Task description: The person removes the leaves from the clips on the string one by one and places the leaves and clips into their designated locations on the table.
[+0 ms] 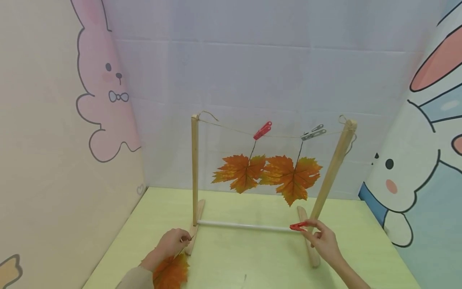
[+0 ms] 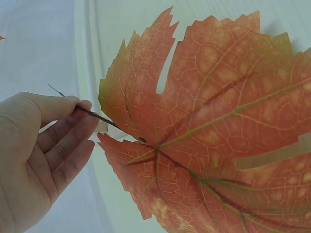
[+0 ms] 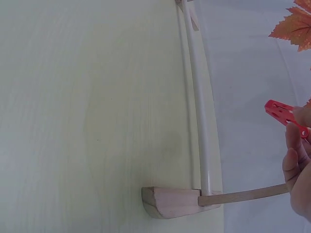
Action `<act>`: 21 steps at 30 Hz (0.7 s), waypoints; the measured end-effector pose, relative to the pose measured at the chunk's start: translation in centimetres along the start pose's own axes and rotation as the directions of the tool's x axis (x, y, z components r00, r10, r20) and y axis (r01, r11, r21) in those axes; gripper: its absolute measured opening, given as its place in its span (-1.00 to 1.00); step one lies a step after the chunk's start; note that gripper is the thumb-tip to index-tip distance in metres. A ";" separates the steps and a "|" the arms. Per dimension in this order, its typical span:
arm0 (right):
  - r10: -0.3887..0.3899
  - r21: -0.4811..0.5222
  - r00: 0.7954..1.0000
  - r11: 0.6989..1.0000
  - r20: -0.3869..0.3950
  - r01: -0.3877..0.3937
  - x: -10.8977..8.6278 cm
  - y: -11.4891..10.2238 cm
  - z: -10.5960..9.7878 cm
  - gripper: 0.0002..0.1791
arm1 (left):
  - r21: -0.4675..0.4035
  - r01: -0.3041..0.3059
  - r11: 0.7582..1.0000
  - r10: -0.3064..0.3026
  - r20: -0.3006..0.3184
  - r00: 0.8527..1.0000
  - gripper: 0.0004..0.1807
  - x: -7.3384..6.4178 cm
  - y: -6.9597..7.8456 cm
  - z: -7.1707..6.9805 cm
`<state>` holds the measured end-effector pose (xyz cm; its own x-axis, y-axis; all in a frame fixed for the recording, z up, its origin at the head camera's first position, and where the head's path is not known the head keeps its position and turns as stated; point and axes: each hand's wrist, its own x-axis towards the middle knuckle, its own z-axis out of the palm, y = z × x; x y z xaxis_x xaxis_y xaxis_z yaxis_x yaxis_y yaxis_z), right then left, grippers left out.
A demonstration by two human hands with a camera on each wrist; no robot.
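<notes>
Thumb and fingertips of my left hand [image 1: 175,242] pinch the thin dark stem of an orange artificial maple leaf [image 2: 214,121]; in the head view the leaf [image 1: 171,271] hangs below that hand. My right hand [image 1: 323,239] holds a red clothespin [image 1: 298,226] by its handle end, near the right post's foot. On a string [image 1: 231,129] between two wooden posts, a red clothespin [image 1: 262,131] and a grey clothespin [image 1: 313,133] each hold a leaf by its stem: a left leaf [image 1: 241,172] and a right leaf [image 1: 292,176], their edges meeting.
The left post [image 1: 195,172] and right post [image 1: 333,170] stand on wooden feet, joined low down by a white rod [image 1: 245,226]. Under the frame is a pale yellow table [image 1: 231,257]. A white cloth backdrop [image 1: 231,80] and rabbit-printed side panels [image 1: 104,100] surround it.
</notes>
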<state>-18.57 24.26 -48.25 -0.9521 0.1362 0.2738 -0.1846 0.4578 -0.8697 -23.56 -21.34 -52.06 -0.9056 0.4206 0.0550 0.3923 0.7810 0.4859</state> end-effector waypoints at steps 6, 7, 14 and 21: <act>0.052 -0.015 0.999 0.999 0.010 -0.052 -0.1 2.9 0.3 -0.66 | -0.027 -0.005 1.000 0.005 0.002 1.000 -0.96 0.3 -0.1 0.8; 0.054 -0.022 0.999 0.998 0.011 -0.053 -0.2 3.2 0.4 -0.65 | -0.029 -0.007 1.000 0.007 0.002 1.000 -0.96 0.4 -0.2 1.0; 0.085 -0.027 0.996 0.996 0.013 -0.085 -1.2 4.1 0.7 -0.64 | -0.055 0.014 0.998 -0.014 0.010 1.000 -0.93 0.9 -0.3 1.8; 0.148 -0.045 0.989 0.988 0.011 -0.148 -2.2 5.2 0.8 -0.64 | -0.082 0.035 0.996 -0.035 0.005 0.999 -0.95 1.0 0.0 2.3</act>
<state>-17.64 25.61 -53.71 -0.9715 0.1931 0.1374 -0.0308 0.4721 -0.8810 -24.05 -19.85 -54.03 -0.9179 0.3953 0.0340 0.3458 0.7550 0.5570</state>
